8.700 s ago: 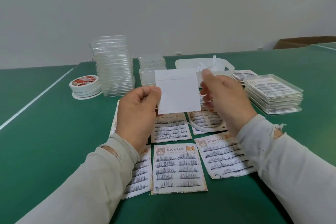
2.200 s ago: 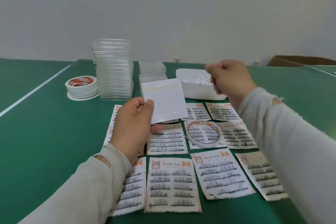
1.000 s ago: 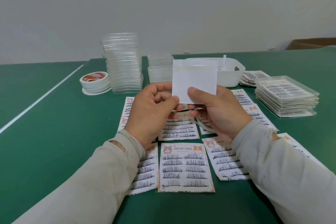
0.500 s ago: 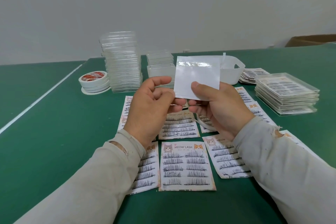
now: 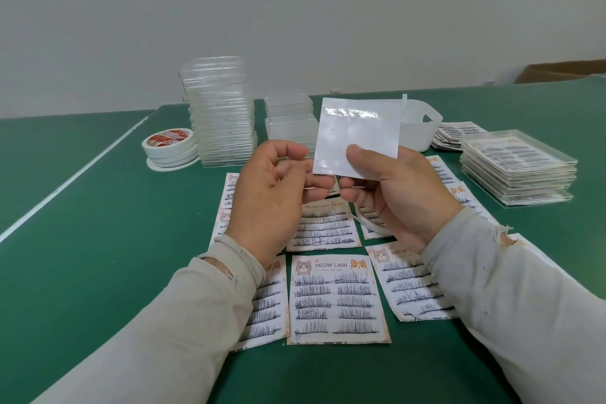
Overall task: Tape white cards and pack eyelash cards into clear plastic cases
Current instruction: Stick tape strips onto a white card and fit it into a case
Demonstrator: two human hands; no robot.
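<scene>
Currently the right hand (image 5: 398, 193) pinches the square white card (image 5: 357, 134) by its lower edge, thumb on the face, raised above the green table (image 5: 98, 239). A glossy tape strip (image 5: 352, 113) runs along the card's top. The left hand (image 5: 272, 197) is loosely curled beside the card's corner; whether it pinches anything cannot be told. Risk: exposed adhesive may catch a finger or crease the card. Counts: one card held, three tape rolls (image 5: 169, 147), two stacks of empty clear plastic cases (image 5: 219, 111), one packed stack (image 5: 518, 170), one fully visible printed eyelash card (image 5: 337, 300), others partly hidden.

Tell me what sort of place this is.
Probably a small hand-packing workstation for false eyelashes: eyelash cards spread over a green table, a tall stack of clear cases, and tape rolls.
</scene>
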